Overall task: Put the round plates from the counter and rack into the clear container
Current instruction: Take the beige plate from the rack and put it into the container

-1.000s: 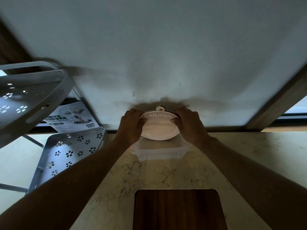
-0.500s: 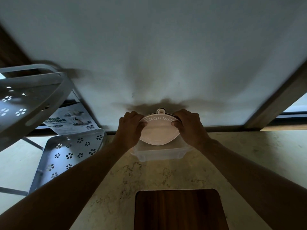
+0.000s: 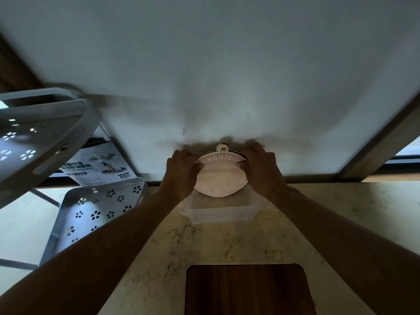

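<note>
A pale round plate (image 3: 221,178) with the word "Exquisite" along its top and a small hanging tab stands nearly upright inside the clear container (image 3: 219,213), which sits on the marble counter against the wall. My left hand (image 3: 181,172) grips the plate's left edge and my right hand (image 3: 261,169) grips its right edge. A darker rim shows just behind the plate's top; I cannot tell whether it is a second plate.
A grey metal rack with flower-shaped holes stands at the left, with an upper shelf (image 3: 38,137) and a lower shelf (image 3: 95,210). A printed product card (image 3: 100,167) leans behind it. A dark wooden board (image 3: 246,289) lies on the counter (image 3: 329,212) near me.
Both hands have stayed on the plate's edges; the plate has tipped a little more upright in the container. The view has shifted slightly.
</note>
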Available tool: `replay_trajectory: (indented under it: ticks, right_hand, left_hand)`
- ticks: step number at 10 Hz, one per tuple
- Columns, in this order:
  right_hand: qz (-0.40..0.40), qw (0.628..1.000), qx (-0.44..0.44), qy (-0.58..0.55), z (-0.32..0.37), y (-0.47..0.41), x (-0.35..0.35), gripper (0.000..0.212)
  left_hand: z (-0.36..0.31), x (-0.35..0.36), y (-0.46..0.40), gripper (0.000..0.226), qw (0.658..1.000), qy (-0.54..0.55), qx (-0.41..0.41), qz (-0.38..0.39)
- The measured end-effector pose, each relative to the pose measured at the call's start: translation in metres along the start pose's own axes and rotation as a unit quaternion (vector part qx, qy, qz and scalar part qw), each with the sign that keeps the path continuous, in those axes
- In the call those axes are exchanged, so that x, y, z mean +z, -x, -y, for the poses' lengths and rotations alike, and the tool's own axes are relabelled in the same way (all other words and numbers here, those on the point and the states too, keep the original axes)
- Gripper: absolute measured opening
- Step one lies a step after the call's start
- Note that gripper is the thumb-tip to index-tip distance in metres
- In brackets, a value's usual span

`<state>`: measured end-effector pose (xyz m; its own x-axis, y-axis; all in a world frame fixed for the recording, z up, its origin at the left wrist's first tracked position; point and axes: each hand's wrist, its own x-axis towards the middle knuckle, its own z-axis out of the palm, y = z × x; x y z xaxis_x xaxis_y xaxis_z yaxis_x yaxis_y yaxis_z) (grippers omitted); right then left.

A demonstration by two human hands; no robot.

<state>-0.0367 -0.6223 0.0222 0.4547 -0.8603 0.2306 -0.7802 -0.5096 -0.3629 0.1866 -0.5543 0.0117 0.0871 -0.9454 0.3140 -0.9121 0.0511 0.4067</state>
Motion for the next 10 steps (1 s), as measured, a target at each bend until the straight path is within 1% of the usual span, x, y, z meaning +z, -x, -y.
replay_trajectory:
  ticks: [2, 3, 8, 10]
  right_hand:
    - [-0.011, 1.000, 0.003, 0.019, 0.0004, -0.0031, -0.0003, 0.027]
    - [-0.011, 1.000, -0.001, 0.006, -0.0004, -0.0040, 0.0000, 0.029]
    - [-0.012, 1.000, 0.008, 0.006, 0.0037, -0.0020, -0.0015, 0.029]
    - [-0.014, 1.000, -0.003, -0.018, 0.0050, 0.0042, -0.0089, 0.036]
  left_hand:
    - [-0.0025, -0.0008, -0.0002, 0.015, 0.999, 0.013, 0.003, -0.032]
    - [-0.0042, -0.0005, -0.0025, 0.015, 1.000, 0.012, -0.014, -0.023]
    - [-0.0116, 0.0015, -0.0016, 0.020, 0.999, -0.033, -0.033, -0.022]
    - [-0.0080, -0.0062, 0.0007, 0.029, 0.999, -0.031, -0.028, -0.035]
